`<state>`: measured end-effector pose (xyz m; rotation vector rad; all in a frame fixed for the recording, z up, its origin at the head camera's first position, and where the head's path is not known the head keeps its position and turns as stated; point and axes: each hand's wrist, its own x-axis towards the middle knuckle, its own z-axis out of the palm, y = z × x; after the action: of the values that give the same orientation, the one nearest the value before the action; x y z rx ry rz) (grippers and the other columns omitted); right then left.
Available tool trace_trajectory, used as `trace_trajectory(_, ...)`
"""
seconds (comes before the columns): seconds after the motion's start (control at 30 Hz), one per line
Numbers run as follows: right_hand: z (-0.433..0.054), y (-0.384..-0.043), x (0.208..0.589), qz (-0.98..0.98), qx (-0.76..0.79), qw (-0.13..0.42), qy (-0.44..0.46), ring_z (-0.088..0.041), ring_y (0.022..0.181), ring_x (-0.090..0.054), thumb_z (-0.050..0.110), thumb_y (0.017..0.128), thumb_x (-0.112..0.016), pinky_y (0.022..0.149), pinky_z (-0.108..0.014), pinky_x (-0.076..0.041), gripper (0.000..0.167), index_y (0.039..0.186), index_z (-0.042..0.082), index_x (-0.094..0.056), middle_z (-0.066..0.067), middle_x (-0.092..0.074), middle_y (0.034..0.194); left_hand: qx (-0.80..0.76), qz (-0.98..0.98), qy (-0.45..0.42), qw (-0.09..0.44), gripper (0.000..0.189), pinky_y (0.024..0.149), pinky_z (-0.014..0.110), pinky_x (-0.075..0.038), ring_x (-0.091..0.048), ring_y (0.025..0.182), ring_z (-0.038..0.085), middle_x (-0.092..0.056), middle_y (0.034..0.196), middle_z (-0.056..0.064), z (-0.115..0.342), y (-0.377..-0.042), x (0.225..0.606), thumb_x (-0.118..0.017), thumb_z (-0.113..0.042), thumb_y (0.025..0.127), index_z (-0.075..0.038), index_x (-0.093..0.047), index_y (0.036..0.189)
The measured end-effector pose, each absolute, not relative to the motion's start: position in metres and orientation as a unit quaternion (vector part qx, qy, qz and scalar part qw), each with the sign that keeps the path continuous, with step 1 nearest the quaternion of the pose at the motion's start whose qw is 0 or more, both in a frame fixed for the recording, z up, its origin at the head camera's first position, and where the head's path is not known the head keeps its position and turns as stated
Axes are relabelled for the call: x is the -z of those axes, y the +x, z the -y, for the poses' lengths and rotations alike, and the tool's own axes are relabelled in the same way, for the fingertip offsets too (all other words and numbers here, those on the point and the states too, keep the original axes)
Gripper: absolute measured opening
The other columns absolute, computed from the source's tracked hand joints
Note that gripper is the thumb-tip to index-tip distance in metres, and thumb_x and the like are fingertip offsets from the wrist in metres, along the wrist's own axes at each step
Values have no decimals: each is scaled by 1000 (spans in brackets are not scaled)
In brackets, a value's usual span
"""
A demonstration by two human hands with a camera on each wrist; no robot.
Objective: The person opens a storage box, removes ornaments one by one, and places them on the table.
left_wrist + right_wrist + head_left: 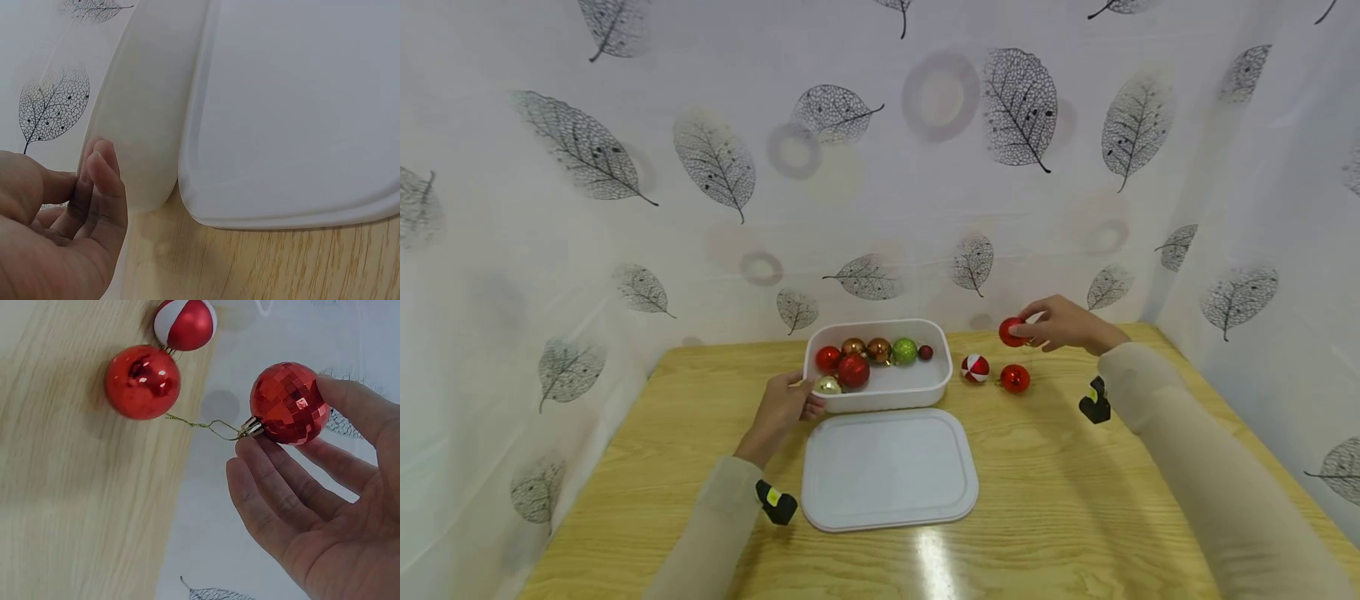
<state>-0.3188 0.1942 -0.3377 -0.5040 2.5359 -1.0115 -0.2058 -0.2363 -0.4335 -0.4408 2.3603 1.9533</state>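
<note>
Head view: what do the hands have hold of?

The right hand (1063, 323) pinches a faceted red ball (1009, 332) between thumb and fingers, near the far edge of the counter (1060, 508), to the right of the white box (887, 401). The left hand (784, 407) grips the near-left corner of that box, thumb on one side of the rim and fingers curled against the outer wall.

What lies around the held ball?

A shiny red ball (1015, 378) rests on its near side. A red-and-white ball (975, 368) sits between that one and the box. In the right wrist view, a thin green string (219, 431) loops from the held ball's metal cap (251, 427).

And inside the box?

Along the far side, left to right: a plain red ball (828, 358), two brown balls (878, 349), a green ball (905, 351) and a small dark red ball (927, 352). Nearer are a big red ball (853, 372) and a gold ball (827, 385), the gold one right beside the left hand.

Anything in the way?

The white lid (889, 468) lies flat just on the near side of the box. A leaf-printed curtain (880, 217) hangs behind the counter's far edge.
</note>
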Motion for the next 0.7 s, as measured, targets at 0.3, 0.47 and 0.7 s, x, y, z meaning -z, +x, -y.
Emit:
trace_trajectory(0.3, -222, -313, 355, -897, 362, 198, -158, -35, 100, -70, 29, 103, -61, 86, -50, -59, 60, 139, -17, -45, -32, -66, 117, -629, -765, -137, 24, 44, 62, 24, -58, -66, 65, 13, -70, 80, 12, 236, -204, 432, -46, -14, 109, 12, -44, 145)
trace_trajectory(0.47, -232, -308, 365, -897, 365, 201, -147, -43, 105, -67, 29, 103, -61, 88, -52, -58, 61, 139, -17, -44, -31, -67, 116, -635, -760, -136, 20, 43, 60, 22, -57, -66, 63, 12, -70, 78, 12, 236, -203, 432, -47, -13, 109, 13, -45, 143)
trace_trajectory(0.7, -241, -306, 380, -896, 370, 208, -128, -44, 104, -67, 30, 104, -60, 87, -50, -59, 62, 139, -18, -42, -30, -68, 114, -640, -756, -136, 16, 42, 58, 22, -56, -65, 62, 12, -69, 75, 10, 236, -205, 434, -48, -12, 109, 13, -47, 142)
